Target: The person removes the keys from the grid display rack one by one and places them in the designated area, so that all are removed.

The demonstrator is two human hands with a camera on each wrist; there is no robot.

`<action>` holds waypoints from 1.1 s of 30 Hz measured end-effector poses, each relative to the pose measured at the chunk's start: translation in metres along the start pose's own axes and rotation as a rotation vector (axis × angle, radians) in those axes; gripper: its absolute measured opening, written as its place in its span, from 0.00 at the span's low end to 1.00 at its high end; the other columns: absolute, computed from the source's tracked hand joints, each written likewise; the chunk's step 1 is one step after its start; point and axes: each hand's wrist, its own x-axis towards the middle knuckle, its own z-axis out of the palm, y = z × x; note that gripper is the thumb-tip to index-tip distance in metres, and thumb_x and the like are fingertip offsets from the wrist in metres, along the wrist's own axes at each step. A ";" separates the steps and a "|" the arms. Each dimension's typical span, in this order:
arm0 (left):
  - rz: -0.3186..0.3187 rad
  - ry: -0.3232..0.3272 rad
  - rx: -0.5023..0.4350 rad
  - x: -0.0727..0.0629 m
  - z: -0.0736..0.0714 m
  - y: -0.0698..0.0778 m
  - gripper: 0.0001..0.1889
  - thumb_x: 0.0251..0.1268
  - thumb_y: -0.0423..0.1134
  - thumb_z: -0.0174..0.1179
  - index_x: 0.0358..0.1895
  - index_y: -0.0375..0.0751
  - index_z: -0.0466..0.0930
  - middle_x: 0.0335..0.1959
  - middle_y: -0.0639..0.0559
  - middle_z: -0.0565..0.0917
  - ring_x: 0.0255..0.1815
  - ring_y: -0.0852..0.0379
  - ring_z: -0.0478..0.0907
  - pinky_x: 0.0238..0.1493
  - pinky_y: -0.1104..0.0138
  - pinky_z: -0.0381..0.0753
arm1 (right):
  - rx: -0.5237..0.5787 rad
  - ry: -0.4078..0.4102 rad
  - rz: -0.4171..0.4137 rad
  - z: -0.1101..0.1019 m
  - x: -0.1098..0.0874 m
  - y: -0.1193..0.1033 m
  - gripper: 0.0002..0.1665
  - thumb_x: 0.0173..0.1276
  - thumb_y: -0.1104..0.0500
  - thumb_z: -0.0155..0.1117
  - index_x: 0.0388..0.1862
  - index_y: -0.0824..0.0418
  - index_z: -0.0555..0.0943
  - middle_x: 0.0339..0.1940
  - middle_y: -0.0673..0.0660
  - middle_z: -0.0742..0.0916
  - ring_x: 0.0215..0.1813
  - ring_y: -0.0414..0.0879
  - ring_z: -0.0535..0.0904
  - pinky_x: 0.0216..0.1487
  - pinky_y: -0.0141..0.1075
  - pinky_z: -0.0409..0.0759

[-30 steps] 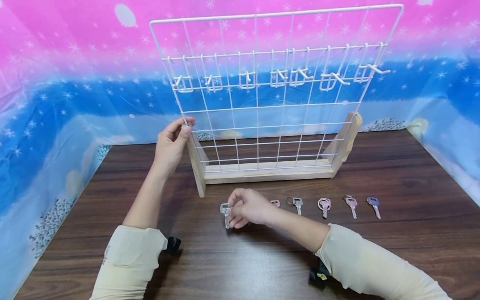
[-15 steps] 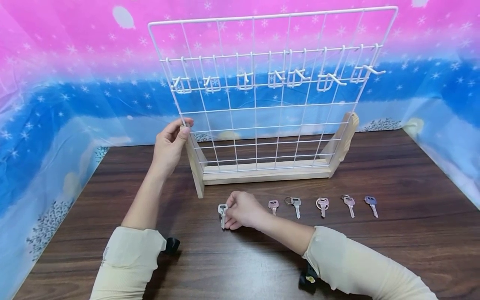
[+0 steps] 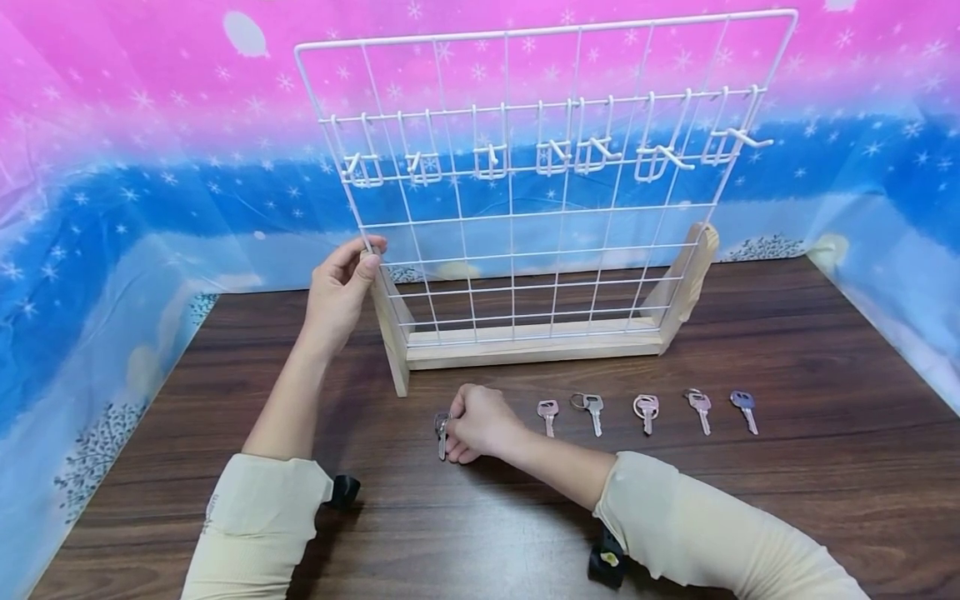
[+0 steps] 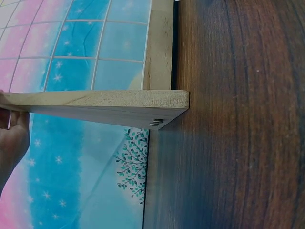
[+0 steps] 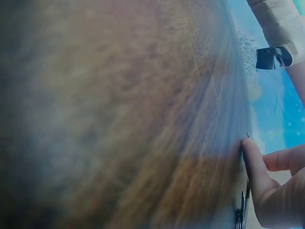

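A white wire grid rack [image 3: 512, 208] stands in a pale wooden base, with a row of white hooks [image 3: 491, 160] across its upper part. My left hand [image 3: 341, 283] grips the top of the left wooden side post [image 3: 392, 333], thumb in front. In the left wrist view, fingers of that hand [image 4: 12, 136] show at the post's [image 4: 100, 99] upper end. At the left end of the key row, my right hand [image 3: 483, 423] pinches a key [image 3: 442, 437], its blade pointing toward me. In the right wrist view, the right hand's fingertip [image 5: 248, 143] is right at the tabletop.
To the right lie a pink key [image 3: 547, 415], a silver key with a ring [image 3: 593, 412], two pinkish ringed keys [image 3: 647, 414] and a blue-violet key [image 3: 743, 410]. The dark wooden table [image 3: 825, 500] is walled by a snowflake-patterned cloth [image 3: 150, 192].
My right hand has shifted slightly left and down with the key, which now looks darker and more tilted. The pink key beside it has come into full view. The left hand keeps its grip.
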 end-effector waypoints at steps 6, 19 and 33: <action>0.003 0.001 0.003 0.000 0.000 0.000 0.14 0.66 0.36 0.54 0.51 0.33 0.77 0.45 0.48 0.79 0.40 0.60 0.72 0.39 0.71 0.69 | -0.055 0.015 -0.005 0.001 0.001 0.001 0.08 0.60 0.74 0.55 0.26 0.66 0.67 0.10 0.59 0.80 0.10 0.43 0.75 0.15 0.35 0.76; 0.004 -0.002 -0.011 0.000 0.000 0.000 0.13 0.66 0.35 0.54 0.50 0.34 0.78 0.45 0.48 0.79 0.40 0.59 0.72 0.39 0.71 0.69 | -0.157 0.017 0.014 0.000 0.005 0.001 0.08 0.62 0.70 0.56 0.25 0.67 0.68 0.08 0.57 0.79 0.08 0.41 0.73 0.14 0.33 0.75; 0.012 -0.007 0.014 0.000 -0.001 0.000 0.15 0.66 0.36 0.54 0.52 0.30 0.76 0.47 0.43 0.78 0.39 0.60 0.72 0.39 0.71 0.69 | -0.087 -0.005 0.020 -0.002 0.004 -0.001 0.06 0.61 0.73 0.54 0.31 0.68 0.67 0.09 0.61 0.79 0.09 0.45 0.76 0.15 0.35 0.76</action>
